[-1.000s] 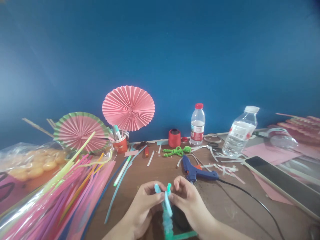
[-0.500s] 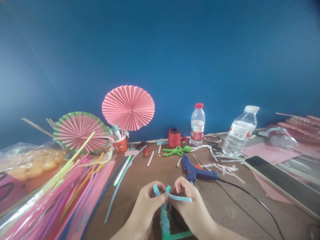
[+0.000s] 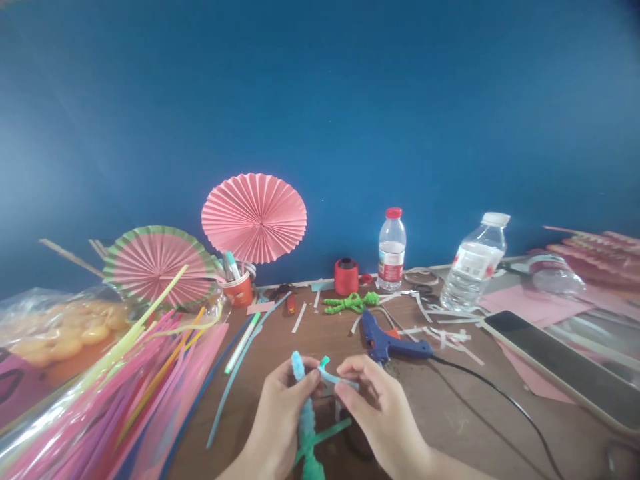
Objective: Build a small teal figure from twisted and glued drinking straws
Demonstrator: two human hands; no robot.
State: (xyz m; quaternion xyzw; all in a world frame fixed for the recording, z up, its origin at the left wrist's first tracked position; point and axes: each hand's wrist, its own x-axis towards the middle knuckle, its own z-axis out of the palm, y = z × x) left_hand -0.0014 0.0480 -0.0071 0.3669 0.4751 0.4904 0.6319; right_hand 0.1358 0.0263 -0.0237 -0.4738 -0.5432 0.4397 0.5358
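Note:
My left hand (image 3: 283, 407) is closed around a fuzzy pipe-cleaner figure (image 3: 307, 423), light blue along its upright stem and green at the bottom. A green pipe-cleaner piece crosses the stem low down, reaching right. From near the left thumb a short light-blue pipe cleaner (image 3: 336, 377) with a green tip sticks out to the right. My right hand (image 3: 380, 403) pinches this piece between thumb and fingers. Just beyond the hands lies a blue glue gun (image 3: 393, 343), its cord running to the right.
Bagged colourful pipe cleaners (image 3: 115, 407) cover the left side. Pink paper fans (image 3: 255, 217) stand by a red cup of markers (image 3: 237, 290). Behind are red thread (image 3: 346, 277), green pipe-cleaner bundle (image 3: 353, 302) and water bottles (image 3: 391, 257). A phone (image 3: 565, 370) lies right among paper scraps.
Both hands have shifted slightly, the left one leftward with the figure. The right fingers have moved onto the short blue piece, and the green crosspiece now shows more fully.

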